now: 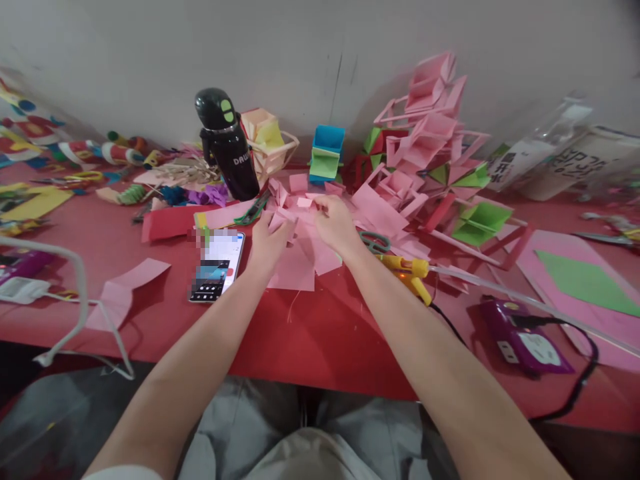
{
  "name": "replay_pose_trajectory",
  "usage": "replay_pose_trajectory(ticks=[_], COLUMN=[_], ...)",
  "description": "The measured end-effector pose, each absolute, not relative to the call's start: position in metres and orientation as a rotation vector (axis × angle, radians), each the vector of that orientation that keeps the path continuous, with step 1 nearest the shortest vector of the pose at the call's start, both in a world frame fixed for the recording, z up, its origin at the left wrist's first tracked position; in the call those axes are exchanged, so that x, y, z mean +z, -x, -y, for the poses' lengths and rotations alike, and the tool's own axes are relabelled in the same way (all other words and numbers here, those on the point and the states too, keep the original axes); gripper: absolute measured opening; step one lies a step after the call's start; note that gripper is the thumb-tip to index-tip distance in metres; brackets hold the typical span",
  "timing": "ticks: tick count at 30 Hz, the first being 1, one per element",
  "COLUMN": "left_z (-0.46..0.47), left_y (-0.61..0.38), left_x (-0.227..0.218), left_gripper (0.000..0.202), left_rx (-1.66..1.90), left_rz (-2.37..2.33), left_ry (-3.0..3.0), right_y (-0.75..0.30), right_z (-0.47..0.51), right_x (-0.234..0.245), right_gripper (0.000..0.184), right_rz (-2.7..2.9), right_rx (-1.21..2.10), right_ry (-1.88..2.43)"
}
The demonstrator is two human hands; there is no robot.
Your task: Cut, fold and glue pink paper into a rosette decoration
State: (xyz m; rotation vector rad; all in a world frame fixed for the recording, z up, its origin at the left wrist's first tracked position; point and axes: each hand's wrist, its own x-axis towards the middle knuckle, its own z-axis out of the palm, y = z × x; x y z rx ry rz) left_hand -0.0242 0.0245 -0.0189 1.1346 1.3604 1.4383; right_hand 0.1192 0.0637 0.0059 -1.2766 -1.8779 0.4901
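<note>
Paper frames (434, 137) stand built right of the black flask (231, 150); sheets (295, 270) nearer it seem unassembled, left hand (270, 243) pinching folded paper (281, 217), right hand (336, 223) bent-fingered, grip unclear.

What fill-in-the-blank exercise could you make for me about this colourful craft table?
1. The folded paper in the left hand is coloured ____.
2. The phone lies to the ____ of that hand.
3. The glue gun has a body coloured ____.
4. Everything lies on a tabletop coloured ____.

Missing words: pink; left; yellow; red.
</note>
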Motion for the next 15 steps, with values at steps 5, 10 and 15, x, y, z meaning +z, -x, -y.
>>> replay_pose_trajectory(ticks=[5,10,15], left_z=[-0.022,-0.019,-0.014], left_y=[0.023,0.021,0.016], left_x=[-0.016,-0.014,-0.011], left_gripper=[0.02,0.018,0.011], left_rx=[1.447,1.442,1.378], left_rz=[-1.328,-1.33,-1.306], left_ry=[-1.163,-1.247,-1.342], right_y=[-0.128,-0.135,-0.142], right_z=[-0.01,0.017,0.02], right_x=[0.01,0.005,-0.003], right_gripper=[0.035,0.021,0.036], right_rz=[1.879,1.884,1.804], right_rx=[0.266,0.175,0.118], right_ry=[1.282,1.306,1.193])
